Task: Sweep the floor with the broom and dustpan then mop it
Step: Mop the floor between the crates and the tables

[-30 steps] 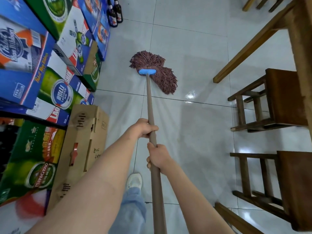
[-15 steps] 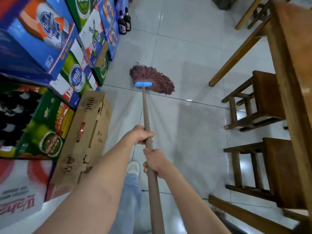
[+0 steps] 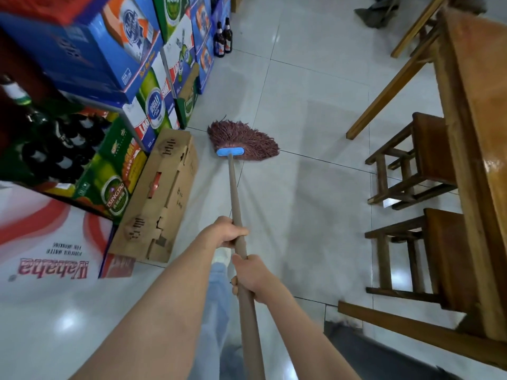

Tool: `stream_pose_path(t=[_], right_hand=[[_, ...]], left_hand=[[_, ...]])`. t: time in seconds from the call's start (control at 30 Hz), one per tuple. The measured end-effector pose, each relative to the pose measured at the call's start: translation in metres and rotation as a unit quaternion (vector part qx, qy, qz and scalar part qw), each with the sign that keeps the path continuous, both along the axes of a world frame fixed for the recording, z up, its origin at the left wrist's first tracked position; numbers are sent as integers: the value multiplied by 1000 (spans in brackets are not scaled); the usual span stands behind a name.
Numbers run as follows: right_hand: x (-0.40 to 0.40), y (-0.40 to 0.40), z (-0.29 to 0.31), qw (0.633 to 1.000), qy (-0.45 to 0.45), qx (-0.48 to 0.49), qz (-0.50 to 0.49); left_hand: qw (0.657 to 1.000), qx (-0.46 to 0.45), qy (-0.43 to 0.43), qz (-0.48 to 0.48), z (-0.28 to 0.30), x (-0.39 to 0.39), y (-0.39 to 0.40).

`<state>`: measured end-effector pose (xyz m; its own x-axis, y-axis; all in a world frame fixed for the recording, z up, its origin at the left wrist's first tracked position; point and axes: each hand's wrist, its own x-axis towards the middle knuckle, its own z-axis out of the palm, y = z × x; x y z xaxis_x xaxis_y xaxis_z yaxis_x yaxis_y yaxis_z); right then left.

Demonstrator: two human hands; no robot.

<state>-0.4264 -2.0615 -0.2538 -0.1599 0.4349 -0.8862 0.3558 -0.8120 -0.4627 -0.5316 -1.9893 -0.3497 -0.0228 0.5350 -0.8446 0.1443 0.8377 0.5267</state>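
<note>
Floor: shiny pale grey tile floor (image 3: 315,100) fills most of the view, with thin dark lines between the tiles.
Boxes: tall stack of blue, green and white drink boxes (image 3: 115,64) stands at 10 o'clock, along the left side.
Table: long brown wooden table (image 3: 477,111) runs down the right edge, from 1 o'clock to 4 o'clock.
Stools: two dark brown wooden stools (image 3: 422,165) sit at 3 o'clock, just beside the table.
Carton: plain brown cardboard carton (image 3: 162,198) lies on the floor at 9 o'clock, at the foot of the stack.
Mop: string mop with a long brown handle (image 3: 236,198); its reddish-brown head (image 3: 244,141) with a blue clamp rests flat on the floor at 12 o'clock, near the carton's far end.
Left hand: left hand (image 3: 226,232) is wrapped round the handle, farther down toward the mop head.
Right hand: right hand (image 3: 253,275) grips the handle too, closer to the body, just behind the left one.
Bottles: two dark glass bottles (image 3: 222,37) stand on the floor at 11 o'clock, far off by the boxes.
Shoe: white shoe (image 3: 220,255) peeks out under the hands.
</note>
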Motion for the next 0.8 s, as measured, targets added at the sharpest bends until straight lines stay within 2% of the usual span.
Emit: stream_pose_path(t=[0.4,0.63,0.8], right_hand=[[-17,48,-21,999,-43,-3,14],[-70,143,-36,999,-43,7,20],[-87,205,-43,999,-29,-11,-14]], left_hand=[[999,-12,13,-31,-17,-17,52],[998,-1,49,-48,-14,-64,148],[996,-6,59,-67,-20,-84,212]])
